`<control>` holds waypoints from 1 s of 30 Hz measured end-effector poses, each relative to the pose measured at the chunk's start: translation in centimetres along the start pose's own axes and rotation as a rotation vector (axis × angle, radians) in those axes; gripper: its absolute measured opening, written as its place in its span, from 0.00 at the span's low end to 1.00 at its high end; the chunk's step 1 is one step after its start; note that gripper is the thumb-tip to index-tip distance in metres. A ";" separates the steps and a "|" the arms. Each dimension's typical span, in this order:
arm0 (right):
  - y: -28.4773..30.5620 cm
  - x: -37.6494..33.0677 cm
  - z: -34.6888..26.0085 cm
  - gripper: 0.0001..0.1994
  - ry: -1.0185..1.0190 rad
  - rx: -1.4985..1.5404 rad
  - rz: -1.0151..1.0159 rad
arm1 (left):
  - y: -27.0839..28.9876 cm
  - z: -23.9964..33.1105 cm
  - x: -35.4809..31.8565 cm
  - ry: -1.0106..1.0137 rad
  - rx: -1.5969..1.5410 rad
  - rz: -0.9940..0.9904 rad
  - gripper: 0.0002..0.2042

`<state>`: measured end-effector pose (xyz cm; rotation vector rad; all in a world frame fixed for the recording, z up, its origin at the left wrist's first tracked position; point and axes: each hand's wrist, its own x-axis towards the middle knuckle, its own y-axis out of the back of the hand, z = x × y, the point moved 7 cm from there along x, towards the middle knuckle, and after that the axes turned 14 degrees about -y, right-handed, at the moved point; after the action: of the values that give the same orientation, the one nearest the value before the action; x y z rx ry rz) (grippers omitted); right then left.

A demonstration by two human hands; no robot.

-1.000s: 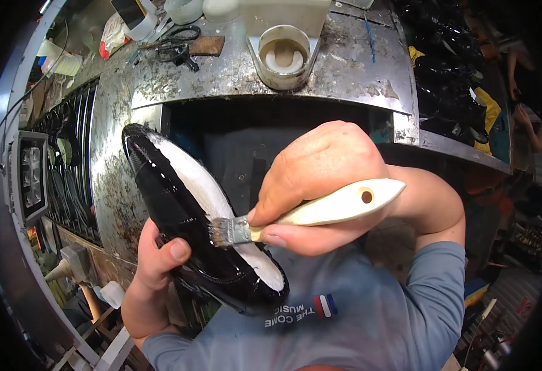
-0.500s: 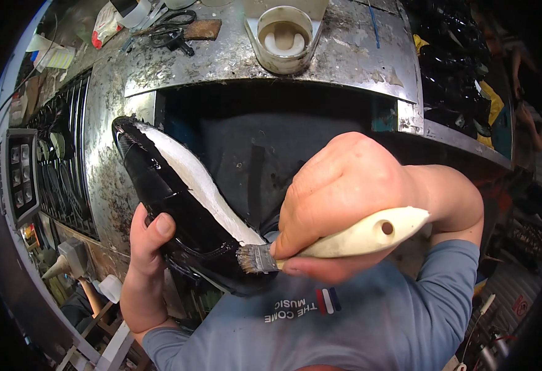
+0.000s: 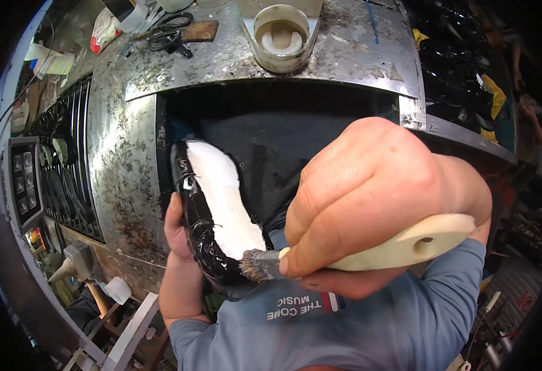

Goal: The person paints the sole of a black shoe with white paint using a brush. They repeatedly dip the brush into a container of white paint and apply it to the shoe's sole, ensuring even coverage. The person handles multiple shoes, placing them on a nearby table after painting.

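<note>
Stained metal workbench (image 3: pixel 122 167) ahead, left fingers (image 3: pixel 174 215) clasp a black shoe (image 3: pixel 221 201) while right fingers (image 3: pixel 325 234) grasp a brush (image 3: pixel 390 248).

glare whitens the metal bench (image 3: pixel 113 148) while the dim edges curve.

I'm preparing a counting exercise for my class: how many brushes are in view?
1: the brush in the right hand, its bristles at the near end of the shoe. Others may be hidden toward the picture's dim edges.
</note>
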<state>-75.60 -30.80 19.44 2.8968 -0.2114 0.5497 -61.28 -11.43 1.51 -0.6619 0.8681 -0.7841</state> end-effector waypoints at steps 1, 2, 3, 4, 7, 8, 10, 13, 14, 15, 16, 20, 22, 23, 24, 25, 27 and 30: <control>0.1 0.1 0.0 0.05 0.011 0.007 0.005 | -0.3 -0.8 -0.1 0.034 -0.038 0.041 0.35; 0.1 0.2 0.1 0.05 0.025 0.028 0.019 | -0.6 -1.4 -0.3 0.044 -0.068 0.107 0.35; 0.0 0.3 0.1 0.05 0.037 0.045 0.035 | -0.3 -2.2 -0.4 0.087 -0.141 0.142 0.36; -0.1 0.4 0.3 0.05 0.050 0.074 0.061 | 0.2 -3.4 0.0 0.107 -0.249 0.091 0.37; -0.2 1.1 0.8 0.05 -0.006 0.230 0.119 | -3.5 -5.2 0.0 0.181 -0.285 0.099 0.41; -0.2 1.4 0.8 0.05 0.003 0.251 0.124 | -4.5 -5.6 0.4 0.202 -0.309 0.093 0.41; 0.0 2.0 0.8 0.05 0.065 0.255 0.119 | -5.3 -6.4 0.6 0.237 -0.368 0.071 0.41; 0.1 2.4 0.7 0.05 0.063 0.300 0.073 | -5.3 -7.3 0.3 0.282 -0.417 0.050 0.42; -0.3 2.5 1.2 0.05 0.080 0.366 0.071 | -5.3 -7.4 0.1 0.291 -0.427 0.049 0.42; -0.5 2.7 1.4 0.05 0.091 0.353 0.046 | -5.3 -7.6 -0.2 0.299 -0.430 0.050 0.42; -0.7 2.9 1.6 0.05 0.102 0.339 0.021 | -5.2 -7.5 -0.2 0.298 -0.432 0.043 0.42; -1.7 3.3 2.6 0.03 -0.100 0.268 -0.204 | -5.1 -7.8 -0.4 0.327 -0.438 0.037 0.43; -2.0 3.2 3.1 0.04 -0.194 0.241 -0.266 | -5.2 -8.1 -0.5 0.348 -0.431 0.028 0.43; -2.1 3.2 3.4 0.05 -0.203 0.250 -0.273 | -5.1 -8.2 -0.5 0.351 -0.431 0.030 0.43; -2.2 3.2 3.7 0.06 -0.212 0.257 -0.279 | -5.1 -8.2 -0.5 0.355 -0.431 0.031 0.44; -2.3 3.2 4.0 0.07 -0.220 0.263 -0.284 | -5.2 -8.4 -0.6 0.360 -0.432 0.033 0.44; -2.3 3.2 4.2 0.06 -0.307 0.296 -0.321 | -5.2 -8.6 -0.6 0.372 -0.435 0.037 0.44; -2.4 3.2 4.5 0.03 -0.329 0.270 -0.370 | -5.4 -9.1 -0.7 0.382 -0.446 0.036 0.45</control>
<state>-70.61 -29.72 16.13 3.1562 0.3803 0.0384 -71.00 -15.54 1.52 -0.8990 1.4238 -0.6988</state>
